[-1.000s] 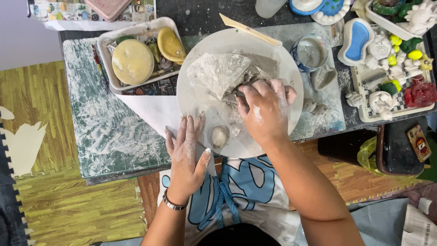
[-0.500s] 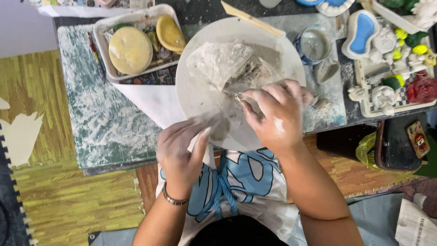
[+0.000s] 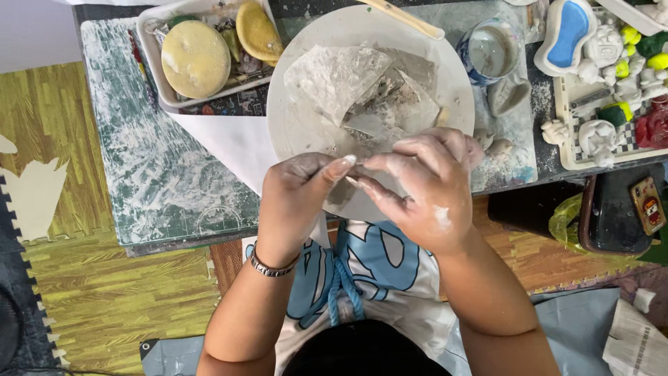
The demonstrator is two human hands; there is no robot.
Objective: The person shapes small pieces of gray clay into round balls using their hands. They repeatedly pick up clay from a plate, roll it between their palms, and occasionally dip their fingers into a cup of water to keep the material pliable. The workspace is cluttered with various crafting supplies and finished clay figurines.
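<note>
Change: the left hand (image 3: pixel 296 198) has been lifting off the plate edge and is now meeting the right hand (image 3: pixel 421 184) in front of the chest; both hands are sitting closer together than half a second ago.
Left hand: it is curling closed, thumb and forefinger pinching toward the right fingertips; a metal bracelet (image 3: pixel 271 266) is circling its wrist.
Right hand: it is closing too, its fingers (image 3: pixel 379 198) pinching at the same spot; whatever small bit is sitting between the two hands is too hidden to tell.
Both hands: they are showing a coat of pale grey clay dust.
Just beyond the hands: a round white plate (image 3: pixel 299 129) is lying on the desk, carrying a crumpled grey clay sheet (image 3: pixel 348 80).
Far rim of plate: a wooden stick (image 3: pixel 410 19) is resting across it.
Beyond the left hand: a white tray (image 3: pixel 154 66) is holding two yellow sponges (image 3: pixel 196 59).
Under the tray and plate: a dusty green cutting mat (image 3: pixel 153 174) is covering the desk.
Beyond the right hand: a cup of cloudy water (image 3: pixel 489 52) is standing just beside the plate.
Further right: a tray of small painted figures (image 3: pixel 612 97) is sitting well apart from the hands.
</note>
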